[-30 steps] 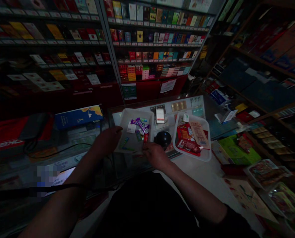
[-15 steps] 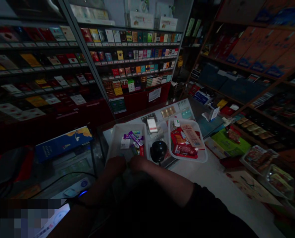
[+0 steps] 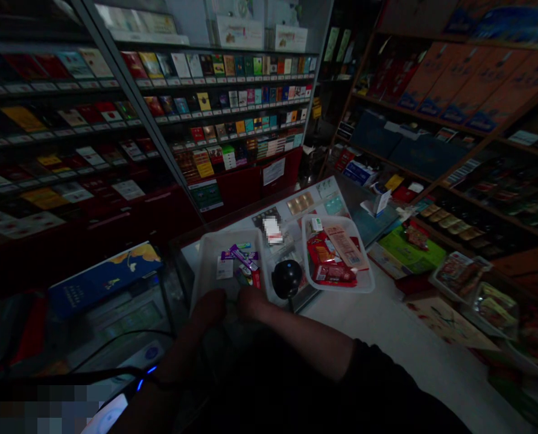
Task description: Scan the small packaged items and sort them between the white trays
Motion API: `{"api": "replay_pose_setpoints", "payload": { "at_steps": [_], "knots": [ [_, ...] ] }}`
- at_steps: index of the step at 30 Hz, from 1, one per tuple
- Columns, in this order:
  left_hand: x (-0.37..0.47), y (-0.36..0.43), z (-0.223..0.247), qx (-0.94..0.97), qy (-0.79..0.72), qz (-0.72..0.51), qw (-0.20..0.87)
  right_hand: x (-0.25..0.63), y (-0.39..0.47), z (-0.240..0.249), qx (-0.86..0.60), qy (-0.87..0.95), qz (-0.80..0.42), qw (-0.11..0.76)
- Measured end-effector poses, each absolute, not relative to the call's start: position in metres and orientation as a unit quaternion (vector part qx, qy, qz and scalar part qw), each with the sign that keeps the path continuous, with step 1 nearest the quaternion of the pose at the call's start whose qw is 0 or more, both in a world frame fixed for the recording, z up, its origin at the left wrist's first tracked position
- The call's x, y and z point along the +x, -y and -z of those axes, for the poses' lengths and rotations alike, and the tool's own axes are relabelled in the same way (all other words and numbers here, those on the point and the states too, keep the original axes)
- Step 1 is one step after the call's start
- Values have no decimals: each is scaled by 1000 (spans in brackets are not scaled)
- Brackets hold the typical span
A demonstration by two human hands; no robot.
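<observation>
Counter [image 3: 189, 255], hands [image 3: 252, 303] at tray [image 3: 207, 268] edge

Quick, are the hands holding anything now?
Left hand: near the whitish rectangular plastic tub; too dark to tell its grip.
Right hand: near that tub too; can't tell its hold.

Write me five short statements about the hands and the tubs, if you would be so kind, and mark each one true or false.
1. The left hand and the right hand are at the near end of the left tub. True.
2. Purple packets lie in the left tub. True.
3. The hands are clasped together. False: a gap shows between them.
4. A black device stands between the left tub and the right tub. True.
5. The right tub is upside down. False: its open side is up, and red packets show in it.
</observation>
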State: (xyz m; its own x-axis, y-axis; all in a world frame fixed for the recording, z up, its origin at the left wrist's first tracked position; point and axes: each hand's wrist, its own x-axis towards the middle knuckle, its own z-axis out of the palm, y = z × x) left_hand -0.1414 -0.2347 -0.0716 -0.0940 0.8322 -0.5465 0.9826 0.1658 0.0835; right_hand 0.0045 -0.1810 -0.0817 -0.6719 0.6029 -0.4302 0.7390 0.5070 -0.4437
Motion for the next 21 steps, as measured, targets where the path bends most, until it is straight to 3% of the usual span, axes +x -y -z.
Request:
{"api": "replay_pose_setpoints", "payload": {
  "at_steps": [4, 14, 21],
  "knots": [
    [-145, 233, 65, 607, -763, 63, 213, 8, 182, 70, 459, -820, 322, 116],
    [-137, 231, 22, 575, -783, -94, 220, 46, 174, 27, 480, -810, 326, -90],
    [-108, 225, -9, 491, -779, -257, 293, 83, 157, -1, 468, -775, 377, -196]
  ]
}}
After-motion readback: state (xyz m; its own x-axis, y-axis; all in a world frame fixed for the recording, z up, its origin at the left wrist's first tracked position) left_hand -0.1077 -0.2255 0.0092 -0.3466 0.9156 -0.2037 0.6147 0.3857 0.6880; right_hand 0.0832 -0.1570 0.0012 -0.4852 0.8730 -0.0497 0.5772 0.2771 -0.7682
